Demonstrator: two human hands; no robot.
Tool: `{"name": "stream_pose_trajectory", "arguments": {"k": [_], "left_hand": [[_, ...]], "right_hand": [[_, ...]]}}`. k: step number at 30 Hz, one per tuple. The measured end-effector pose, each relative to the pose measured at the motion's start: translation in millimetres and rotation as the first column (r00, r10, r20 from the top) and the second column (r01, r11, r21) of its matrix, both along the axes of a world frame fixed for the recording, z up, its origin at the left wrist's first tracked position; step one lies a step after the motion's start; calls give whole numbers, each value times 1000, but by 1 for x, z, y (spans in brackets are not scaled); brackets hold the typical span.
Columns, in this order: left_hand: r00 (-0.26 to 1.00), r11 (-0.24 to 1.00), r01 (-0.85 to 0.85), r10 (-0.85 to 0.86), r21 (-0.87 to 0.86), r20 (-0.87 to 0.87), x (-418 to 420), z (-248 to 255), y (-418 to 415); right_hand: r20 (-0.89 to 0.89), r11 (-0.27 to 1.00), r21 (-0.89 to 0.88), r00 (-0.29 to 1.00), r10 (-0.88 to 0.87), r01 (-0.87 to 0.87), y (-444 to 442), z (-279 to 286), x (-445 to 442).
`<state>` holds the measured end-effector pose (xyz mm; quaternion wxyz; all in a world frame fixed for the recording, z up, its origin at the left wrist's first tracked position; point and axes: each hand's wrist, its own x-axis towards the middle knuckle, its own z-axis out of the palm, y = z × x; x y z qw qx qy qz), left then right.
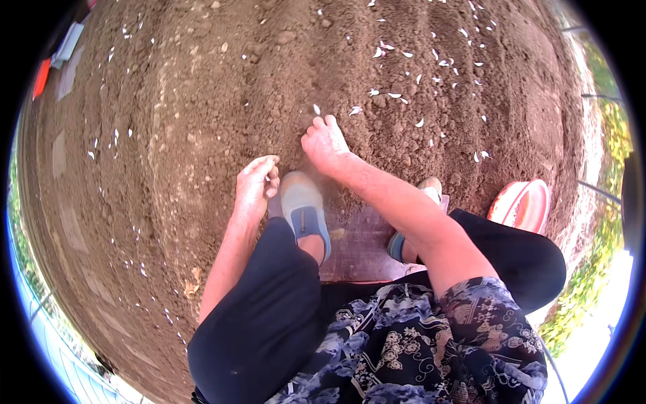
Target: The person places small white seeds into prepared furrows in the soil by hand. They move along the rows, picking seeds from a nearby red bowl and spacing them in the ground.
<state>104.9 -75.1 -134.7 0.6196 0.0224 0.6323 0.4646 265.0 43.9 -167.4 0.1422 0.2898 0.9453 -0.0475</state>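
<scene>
My right hand [325, 141] reaches over the tilled soil [282, 101], fingers bent. Just beyond its fingertips is a pale clove, likely garlic [316, 109]; whether the fingers touch it I cannot tell. My left hand [258, 183] hovers beside the toe of my left shoe [303, 202], its fingers curled in, with a small whitish thing showing between them that looks like a clove. Several white and pinkish cloves [395, 95] lie scattered on the soil ahead and to the right.
Both my feet rest on a flat board [353, 242]. A red and white plastic basin [535, 204] sits by my right knee. More cloves [116, 136] lie on the left. A dry leaf [192, 283] is near my left forearm. An orange object [41, 79] stands at the far left edge.
</scene>
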Motion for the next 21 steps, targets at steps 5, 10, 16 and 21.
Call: {"name": "stream_pose_trajectory", "arguments": {"k": [5, 10, 16, 21], "left_hand": [[988, 995, -52, 39, 82, 149, 9, -4, 6], [978, 995, -21, 0, 99, 209, 18, -2, 26], [975, 995, -13, -9, 97, 224, 24, -2, 29], [969, 995, 24, -46, 93, 243, 31, -4, 35]], "right_hand": [[-233, 921, -82, 891, -389, 381, 41, 44, 44], [-286, 877, -191, 830, -480, 441, 76, 14, 90], [-357, 816, -404, 749, -558, 415, 84, 14, 108], [10, 700, -441, 783, -622, 562, 48, 37, 131]]}}
